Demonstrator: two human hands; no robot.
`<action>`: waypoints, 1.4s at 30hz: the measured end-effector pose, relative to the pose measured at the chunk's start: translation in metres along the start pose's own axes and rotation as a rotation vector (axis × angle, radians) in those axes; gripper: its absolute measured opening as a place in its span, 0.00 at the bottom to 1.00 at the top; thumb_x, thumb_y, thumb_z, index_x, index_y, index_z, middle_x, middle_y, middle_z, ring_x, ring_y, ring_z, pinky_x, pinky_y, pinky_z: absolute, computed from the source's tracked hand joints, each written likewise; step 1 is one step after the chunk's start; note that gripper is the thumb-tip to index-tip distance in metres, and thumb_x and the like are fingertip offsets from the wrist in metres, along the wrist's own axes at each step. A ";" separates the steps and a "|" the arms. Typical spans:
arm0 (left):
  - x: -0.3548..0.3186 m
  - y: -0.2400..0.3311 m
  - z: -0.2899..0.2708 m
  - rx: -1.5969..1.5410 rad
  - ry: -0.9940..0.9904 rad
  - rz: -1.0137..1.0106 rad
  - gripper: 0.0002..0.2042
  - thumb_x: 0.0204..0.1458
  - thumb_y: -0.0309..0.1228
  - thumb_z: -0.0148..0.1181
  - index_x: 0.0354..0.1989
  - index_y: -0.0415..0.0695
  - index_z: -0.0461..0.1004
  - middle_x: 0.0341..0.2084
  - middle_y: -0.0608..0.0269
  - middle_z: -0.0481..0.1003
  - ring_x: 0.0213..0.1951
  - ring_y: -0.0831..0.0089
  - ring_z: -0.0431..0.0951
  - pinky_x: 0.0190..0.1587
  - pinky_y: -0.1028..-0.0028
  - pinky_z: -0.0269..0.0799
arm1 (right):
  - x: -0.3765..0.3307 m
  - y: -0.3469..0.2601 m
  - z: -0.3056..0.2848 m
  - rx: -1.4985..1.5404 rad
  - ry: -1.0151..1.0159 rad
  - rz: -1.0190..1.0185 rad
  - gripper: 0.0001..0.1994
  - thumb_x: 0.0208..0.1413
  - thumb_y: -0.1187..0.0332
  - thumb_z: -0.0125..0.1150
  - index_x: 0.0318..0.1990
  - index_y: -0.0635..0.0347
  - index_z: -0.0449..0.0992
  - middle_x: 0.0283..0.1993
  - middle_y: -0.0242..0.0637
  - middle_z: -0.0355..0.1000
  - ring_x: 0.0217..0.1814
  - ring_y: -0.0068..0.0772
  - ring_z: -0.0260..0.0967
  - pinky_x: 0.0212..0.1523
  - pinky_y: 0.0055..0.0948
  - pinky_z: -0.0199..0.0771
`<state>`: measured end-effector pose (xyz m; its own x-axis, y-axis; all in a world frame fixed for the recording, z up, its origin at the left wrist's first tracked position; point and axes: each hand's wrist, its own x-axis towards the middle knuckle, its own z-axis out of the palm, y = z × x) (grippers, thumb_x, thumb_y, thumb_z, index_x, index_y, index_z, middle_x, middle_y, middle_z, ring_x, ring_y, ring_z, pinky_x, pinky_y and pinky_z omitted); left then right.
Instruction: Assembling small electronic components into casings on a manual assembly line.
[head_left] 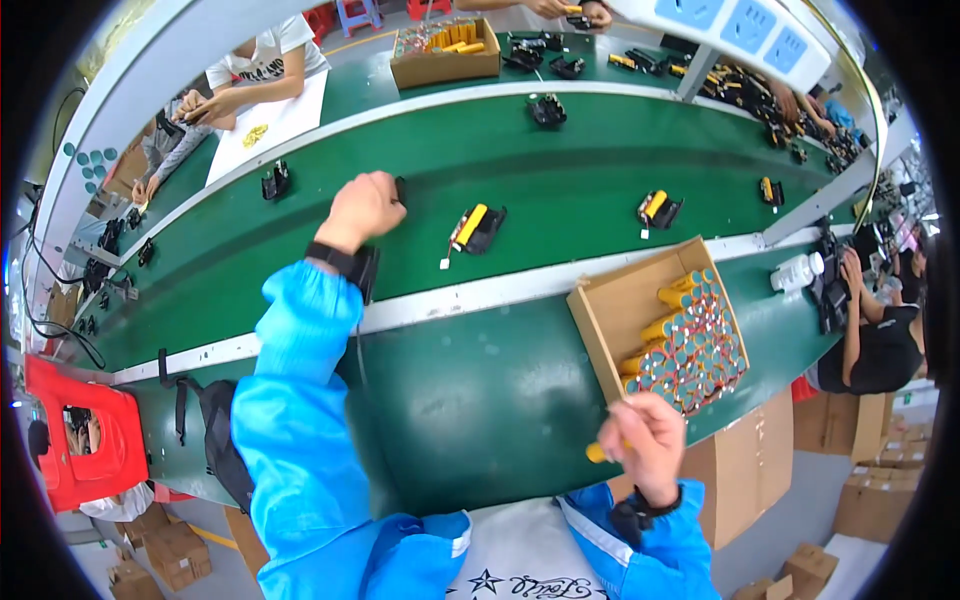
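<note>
My left hand [365, 208] is stretched out over the green conveyor belt [330, 245], its fingers closed. A small black piece [401, 190] shows at the fingertips, mostly hidden by the hand. Close to my body, my right hand [650, 445] grips a yellow battery pack [597, 453], of which one end sticks out. Just beyond that hand stands a cardboard box [590, 335] holding several yellow battery packs [685, 345] with red wires. On the belt lie a black housing with a yellow pack [477, 229] and another such housing [660, 209].
More black housings [547, 110] sit on the belt. A metal rail [480, 298] separates belt and bench. Another box of packs [445, 68] stands across the belt, where co-workers handle parts. A white bottle [797, 272] is at right; a red stool [85, 435] is at left. A power strip [735, 35] hangs overhead.
</note>
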<state>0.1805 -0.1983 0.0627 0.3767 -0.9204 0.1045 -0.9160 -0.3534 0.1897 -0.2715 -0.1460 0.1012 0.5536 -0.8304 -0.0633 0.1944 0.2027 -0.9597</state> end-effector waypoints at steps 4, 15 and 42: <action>-0.114 0.085 -0.019 -0.134 -0.096 0.180 0.06 0.41 0.27 0.60 0.25 0.37 0.75 0.27 0.44 0.77 0.32 0.45 0.78 0.37 0.53 0.74 | 0.021 0.036 0.034 -0.040 -0.053 0.034 0.07 0.63 0.75 0.56 0.47 0.66 0.76 0.24 0.34 0.72 0.19 0.16 0.62 0.21 0.19 0.61; -0.242 0.109 0.008 -0.394 -0.056 0.290 0.13 0.46 0.32 0.66 0.39 0.39 0.77 0.33 0.59 0.75 0.40 0.55 0.75 0.47 0.62 0.71 | 0.029 0.087 0.053 -0.353 -0.203 0.123 0.08 0.67 0.70 0.53 0.42 0.65 0.75 0.20 0.25 0.67 0.16 0.11 0.58 0.17 0.16 0.56; -0.239 0.082 0.036 -0.515 -0.325 0.144 0.30 0.45 0.20 0.55 0.60 0.23 0.60 0.44 0.43 0.68 0.48 0.46 0.72 0.49 0.58 0.72 | 0.045 0.127 0.098 -0.372 -0.091 0.004 0.08 0.66 0.69 0.52 0.39 0.63 0.76 0.21 0.26 0.69 0.18 0.12 0.62 0.17 0.16 0.61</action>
<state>0.0104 -0.0130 0.0184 0.1190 -0.9853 -0.1224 -0.7400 -0.1702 0.6507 -0.1430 -0.1064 0.0028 0.6269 -0.7769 -0.0586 -0.1057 -0.0102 -0.9943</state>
